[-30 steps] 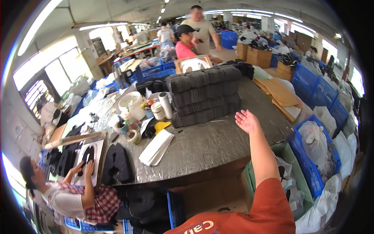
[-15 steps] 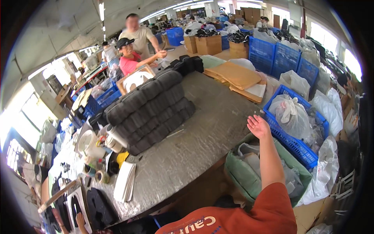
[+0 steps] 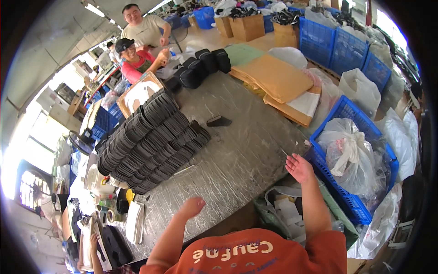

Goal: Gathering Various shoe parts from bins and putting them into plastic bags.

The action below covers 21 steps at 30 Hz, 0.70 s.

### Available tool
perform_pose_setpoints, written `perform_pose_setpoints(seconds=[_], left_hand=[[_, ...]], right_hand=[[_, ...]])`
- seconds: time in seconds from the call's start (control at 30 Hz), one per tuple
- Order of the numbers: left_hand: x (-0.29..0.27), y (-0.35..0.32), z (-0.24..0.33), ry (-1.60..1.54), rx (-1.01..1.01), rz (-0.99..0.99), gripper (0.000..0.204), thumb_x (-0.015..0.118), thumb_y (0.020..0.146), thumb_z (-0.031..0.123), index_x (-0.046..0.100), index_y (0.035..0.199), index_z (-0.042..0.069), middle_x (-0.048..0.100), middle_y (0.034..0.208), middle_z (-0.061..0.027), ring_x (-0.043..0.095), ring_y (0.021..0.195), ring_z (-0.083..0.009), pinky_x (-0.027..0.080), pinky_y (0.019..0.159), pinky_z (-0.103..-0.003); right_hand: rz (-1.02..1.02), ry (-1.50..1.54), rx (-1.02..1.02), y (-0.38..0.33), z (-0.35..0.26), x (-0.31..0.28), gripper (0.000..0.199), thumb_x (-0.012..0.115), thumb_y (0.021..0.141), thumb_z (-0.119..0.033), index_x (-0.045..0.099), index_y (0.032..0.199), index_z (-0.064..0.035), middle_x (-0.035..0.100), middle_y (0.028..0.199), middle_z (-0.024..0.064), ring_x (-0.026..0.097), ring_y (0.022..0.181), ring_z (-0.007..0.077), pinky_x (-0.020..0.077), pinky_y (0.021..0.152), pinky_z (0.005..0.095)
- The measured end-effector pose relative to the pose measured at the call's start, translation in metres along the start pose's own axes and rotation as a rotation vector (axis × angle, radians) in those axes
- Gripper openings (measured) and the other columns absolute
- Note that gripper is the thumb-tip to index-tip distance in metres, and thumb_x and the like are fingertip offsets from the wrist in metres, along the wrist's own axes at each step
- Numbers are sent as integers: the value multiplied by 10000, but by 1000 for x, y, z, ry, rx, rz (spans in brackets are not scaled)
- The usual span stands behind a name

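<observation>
My right hand [image 3: 299, 168] is held palm up with its fingers stretched out. It holds nothing and hovers by the table's right edge, near a blue crate [image 3: 331, 187]. Over the near edge of the table, my left hand [image 3: 193, 207] is curled closed, with nothing showing in it. On the silvery, film-covered table [image 3: 237, 164], several rows of thin dark grey pads [image 3: 146, 132] are stacked into a tall block, apart from both hands. A small black wedge-shaped piece [image 3: 219, 121] lies alone beside the block.
Brown paper sheets [image 3: 278, 77] lie at the far right of the table. Clear bags [image 3: 346, 150] fill the blue crate, and a green sack [image 3: 328, 201] stands below the edge. Black bundles [image 3: 205, 66] sit at the far end, near two people [image 3: 137, 59]. White sheets [image 3: 135, 221] lie at left.
My left hand has come into view over the table's near edge. My right hand stays open and appears lower in the picture. The view has shifted, and the small black piece now shows.
</observation>
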<state>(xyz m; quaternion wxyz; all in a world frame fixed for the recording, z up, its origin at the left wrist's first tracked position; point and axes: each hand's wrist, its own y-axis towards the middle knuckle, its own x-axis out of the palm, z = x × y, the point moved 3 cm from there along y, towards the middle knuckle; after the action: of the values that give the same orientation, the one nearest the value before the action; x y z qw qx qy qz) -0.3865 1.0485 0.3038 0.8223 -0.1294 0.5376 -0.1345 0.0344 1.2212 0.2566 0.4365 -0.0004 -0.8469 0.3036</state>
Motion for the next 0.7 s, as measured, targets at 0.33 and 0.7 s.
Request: perform_pose_setpoints(seconds=[0.33, 0.7], left_hand=[[-39, 262, 48, 479, 351, 167, 212, 496, 778, 169, 584, 888, 11, 544, 992, -196, 533, 920, -366, 434, 799, -448], [-102, 402, 21, 247, -191, 127, 497, 690, 573, 257, 607, 965, -37, 612, 962, -207, 592, 918, -329, 478, 749, -390]], right_hand=[[279, -7, -103, -100, 26, -87, 235, 513, 855, -244, 502, 1034, -92, 567, 978, 97, 521, 901, 246, 408, 819, 393], [824, 248, -426, -256, 61, -142, 321, 501, 849, -222, 434, 1112, -49, 559, 987, 133, 550, 801, 269, 449, 726, 402]])
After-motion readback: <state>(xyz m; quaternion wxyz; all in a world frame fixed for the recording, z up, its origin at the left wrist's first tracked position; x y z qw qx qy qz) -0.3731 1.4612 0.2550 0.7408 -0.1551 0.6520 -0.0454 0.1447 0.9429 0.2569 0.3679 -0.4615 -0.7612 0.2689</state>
